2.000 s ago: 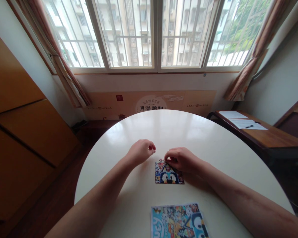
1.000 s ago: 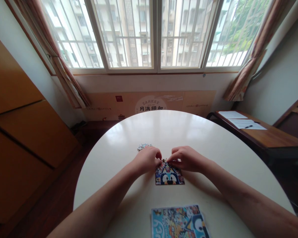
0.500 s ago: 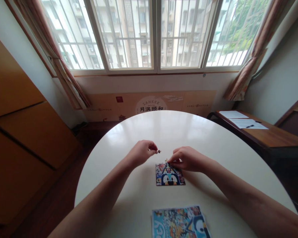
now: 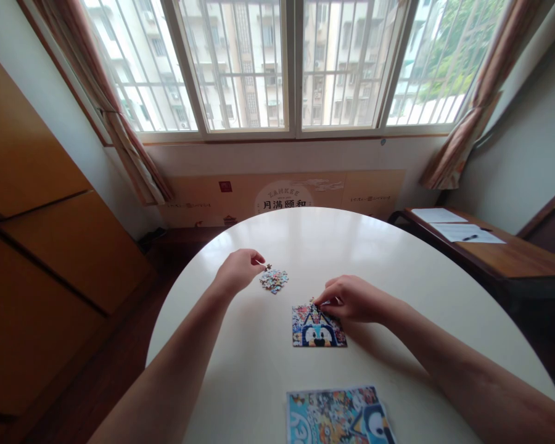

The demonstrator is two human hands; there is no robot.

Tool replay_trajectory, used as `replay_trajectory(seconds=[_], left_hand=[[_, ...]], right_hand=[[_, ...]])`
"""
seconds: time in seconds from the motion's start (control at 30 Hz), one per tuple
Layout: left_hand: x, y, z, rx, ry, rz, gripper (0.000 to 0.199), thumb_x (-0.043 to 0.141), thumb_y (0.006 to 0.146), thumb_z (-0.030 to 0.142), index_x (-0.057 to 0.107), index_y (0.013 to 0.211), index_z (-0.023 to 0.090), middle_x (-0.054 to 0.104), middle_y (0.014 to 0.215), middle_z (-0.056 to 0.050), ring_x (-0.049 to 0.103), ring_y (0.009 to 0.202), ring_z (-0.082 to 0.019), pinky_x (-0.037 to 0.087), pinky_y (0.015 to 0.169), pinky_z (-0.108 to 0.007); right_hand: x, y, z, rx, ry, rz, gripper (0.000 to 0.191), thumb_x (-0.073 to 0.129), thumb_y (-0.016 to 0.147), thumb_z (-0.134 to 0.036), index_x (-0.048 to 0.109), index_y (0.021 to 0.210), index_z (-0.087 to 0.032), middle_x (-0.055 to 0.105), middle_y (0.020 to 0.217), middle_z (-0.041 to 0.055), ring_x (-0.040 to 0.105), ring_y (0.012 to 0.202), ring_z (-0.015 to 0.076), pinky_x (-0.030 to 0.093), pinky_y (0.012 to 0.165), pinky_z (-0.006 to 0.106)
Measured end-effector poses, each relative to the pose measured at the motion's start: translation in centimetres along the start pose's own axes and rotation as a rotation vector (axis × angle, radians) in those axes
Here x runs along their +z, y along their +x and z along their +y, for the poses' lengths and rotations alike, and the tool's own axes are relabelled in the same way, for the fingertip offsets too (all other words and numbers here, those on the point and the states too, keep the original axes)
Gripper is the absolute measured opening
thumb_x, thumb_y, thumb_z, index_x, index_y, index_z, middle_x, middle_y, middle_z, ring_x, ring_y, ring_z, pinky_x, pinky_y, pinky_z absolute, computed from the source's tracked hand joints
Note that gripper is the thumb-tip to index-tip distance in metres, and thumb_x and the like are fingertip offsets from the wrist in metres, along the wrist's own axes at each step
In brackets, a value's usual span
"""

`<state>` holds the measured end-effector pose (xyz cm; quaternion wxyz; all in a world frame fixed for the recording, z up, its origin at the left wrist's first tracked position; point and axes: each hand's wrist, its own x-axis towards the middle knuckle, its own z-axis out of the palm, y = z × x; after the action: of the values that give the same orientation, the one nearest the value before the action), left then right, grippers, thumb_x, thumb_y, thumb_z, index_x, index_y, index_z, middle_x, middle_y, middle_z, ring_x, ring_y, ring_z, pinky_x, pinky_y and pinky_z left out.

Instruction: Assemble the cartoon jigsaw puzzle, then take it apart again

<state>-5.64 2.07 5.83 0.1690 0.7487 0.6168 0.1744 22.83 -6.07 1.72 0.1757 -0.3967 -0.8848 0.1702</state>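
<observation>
A small puzzle piece (image 4: 269, 267) is pinched between the fingertips of my left hand (image 4: 241, 269). Just beside it, a pile of loose puzzle pieces (image 4: 274, 282) lies on the white round table (image 4: 240, 382). My right hand (image 4: 346, 298) is over the top right of the joined puzzle (image 4: 318, 333), which shows a blue dog's face. Its thumb and finger are pressed together at the puzzle's upper edge, and whatever they hold is too small to make out. Nearer to me lies a printed picture sheet (image 4: 337, 419) with the same dog.
Papers (image 4: 467, 233) and a pen lie on a wooden side table (image 4: 531, 253) at the right. Behind the round table are a printed cardboard panel (image 4: 365, 185) and barred windows. Wooden cabinets (image 4: 41, 265) stand at the left.
My left hand has moved left and slightly away from me with its piece, and the loose pile it was covering now shows. My right hand has barely moved.
</observation>
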Motion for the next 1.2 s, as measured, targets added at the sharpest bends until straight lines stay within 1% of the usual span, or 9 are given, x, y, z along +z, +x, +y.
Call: replay_trajectory(seconds=[0.17, 0.27, 0.5, 0.7, 0.87, 0.93, 1.0, 1.13, 1.2], left_hand=[[1.1, 0.6, -0.7, 0.001, 0.039, -0.011, 0.015, 0.067, 0.079, 0.028, 0.075, 0.088, 0.021, 0.076, 0.090, -0.004, 0.068, 0.079, -0.019, 0.045, 0.063, -0.025], [1.7, 0.6, -0.5, 0.012, 0.050, -0.006, 0.013, 0.067, 0.079, 0.028, 0.075, 0.087, 0.021, 0.076, 0.090, -0.004, 0.068, 0.080, -0.019, 0.046, 0.066, -0.025], [2.6, 0.5, -0.1, 0.047, 0.009, 0.028, 0.011, 0.064, 0.081, 0.023, 0.075, 0.084, 0.022, 0.076, 0.089, -0.003, 0.069, 0.082, -0.019, 0.048, 0.072, -0.026], [2.8, 0.6, -0.3, 0.039, 0.019, 0.035, 0.012, 0.064, 0.082, 0.024, 0.075, 0.085, 0.022, 0.077, 0.092, -0.003, 0.069, 0.086, -0.020, 0.049, 0.076, -0.026], [2.4, 0.6, -0.2, 0.042, 0.050, 0.066, 0.017, 0.059, 0.087, 0.028, 0.075, 0.089, 0.021, 0.076, 0.093, -0.005, 0.068, 0.087, -0.021, 0.048, 0.077, -0.027], [2.4, 0.2, 0.4, 0.088, 0.054, 0.088, 0.020, 0.057, 0.088, 0.029, 0.075, 0.091, 0.020, 0.075, 0.092, -0.005, 0.067, 0.086, -0.021, 0.048, 0.076, -0.028], [2.5, -0.4, 1.2, 0.181, 0.057, 0.089, 0.021, 0.057, 0.088, 0.029, 0.076, 0.092, 0.020, 0.074, 0.091, -0.005, 0.066, 0.083, -0.021, 0.047, 0.074, -0.029], [3.6, -2.3, 3.3, 0.393, 0.045, -0.013, 0.022, 0.057, 0.089, 0.031, 0.077, 0.088, 0.021, 0.072, 0.088, -0.005, 0.065, 0.078, -0.020, 0.046, 0.071, -0.029], [4.5, -3.2, 4.2, 0.455, 0.038, -0.080, 0.022, 0.058, 0.089, 0.034, 0.077, 0.090, 0.023, 0.072, 0.088, -0.003, 0.065, 0.079, -0.020, 0.046, 0.071, -0.030]], right_hand=[[0.0, -0.1, 0.0, 0.007, 0.014, 0.004, 0.024, 0.067, 0.084, -0.022, 0.079, 0.102, -0.030, 0.073, 0.083, 0.0018, 0.060, 0.066, 0.0130, 0.042, 0.062, 0.024], [0.1, -0.1, 0.1, 0.008, 0.021, 0.003, 0.025, 0.067, 0.083, -0.021, 0.079, 0.103, -0.030, 0.074, 0.085, 0.0019, 0.061, 0.067, 0.0132, 0.042, 0.062, 0.023], [0.0, -0.1, -0.1, 0.018, 0.028, 0.002, 0.025, 0.066, 0.083, -0.020, 0.079, 0.103, -0.029, 0.075, 0.090, 0.0021, 0.065, 0.075, 0.0148, 0.046, 0.067, 0.024], [-0.1, 0.1, -0.3, 0.024, 0.034, 0.006, 0.026, 0.066, 0.083, -0.019, 0.079, 0.103, -0.030, 0.076, 0.091, 0.0013, 0.066, 0.077, 0.0149, 0.046, 0.068, 0.024], [-0.3, 0.0, -0.4, 0.009, 0.008, 0.009, 0.026, 0.064, 0.084, -0.020, 0.079, 0.103, -0.029, 0.077, 0.092, 0.0011, 0.067, 0.076, 0.0152, 0.046, 0.067, 0.024], [-0.3, -0.1, -0.5, -0.001, -0.005, 0.006, 0.027, 0.064, 0.083, -0.020, 0.079, 0.103, -0.030, 0.077, 0.093, 0.0001, 0.067, 0.078, 0.0151, 0.046, 0.069, 0.024], [-0.3, -0.1, -0.7, -0.025, -0.049, 0.002, 0.028, 0.064, 0.082, -0.019, 0.078, 0.104, -0.031, 0.077, 0.093, -0.0005, 0.068, 0.078, 0.0153, 0.045, 0.069, 0.024], [-0.3, 0.0, -1.1, -0.066, -0.200, 0.049, 0.024, 0.062, 0.085, -0.020, 0.077, 0.101, -0.029, 0.076, 0.088, 0.0009, 0.068, 0.076, 0.0164, 0.041, 0.065, 0.026], [-0.3, 0.1, -1.2, -0.045, -0.246, 0.088, 0.021, 0.060, 0.088, -0.022, 0.077, 0.100, -0.027, 0.076, 0.086, 0.0018, 0.067, 0.074, 0.0166, 0.040, 0.063, 0.026]])
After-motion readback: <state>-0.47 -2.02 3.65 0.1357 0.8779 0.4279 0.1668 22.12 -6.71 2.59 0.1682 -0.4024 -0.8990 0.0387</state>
